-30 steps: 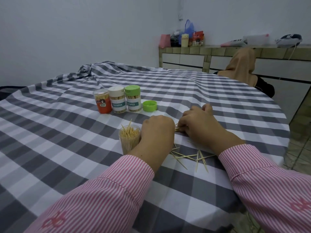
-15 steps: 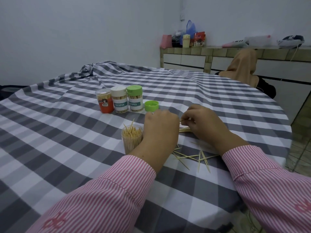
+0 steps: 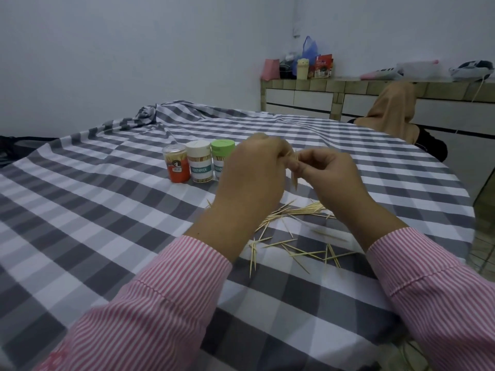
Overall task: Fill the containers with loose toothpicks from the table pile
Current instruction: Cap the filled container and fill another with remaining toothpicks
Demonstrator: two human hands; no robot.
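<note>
Change: both hands, low on the surface among the toothpicks half a second ago, are now raised above it. Right hand [image 3: 332,172] pinches a small bundle [image 3: 294,174] of picks, tips down; left hand [image 3: 254,170] has its fingers curled at the bundle's top, apparently squaring it. The open clear container seen beside the left hand earlier is now hidden behind that hand.

Meaning, as judged: a fresh batch is gathered and ready to drop in; plenty remains.

Pile [image 3: 294,231]: scattered loose on the surface below the hands, some strays nearer the sleeves.

Filled, capped: orange tub [image 3: 176,167], white-lid jar [image 3: 200,164], green-lid jar [image 3: 220,159], touching in a row.

Surface: grey-white checked cloth [image 3: 93,210], rumpled at the far edge.

Room: pale wall; tiled counter [image 3: 348,88] with bags and boxes; a seated person [image 3: 393,111] beyond.
</note>
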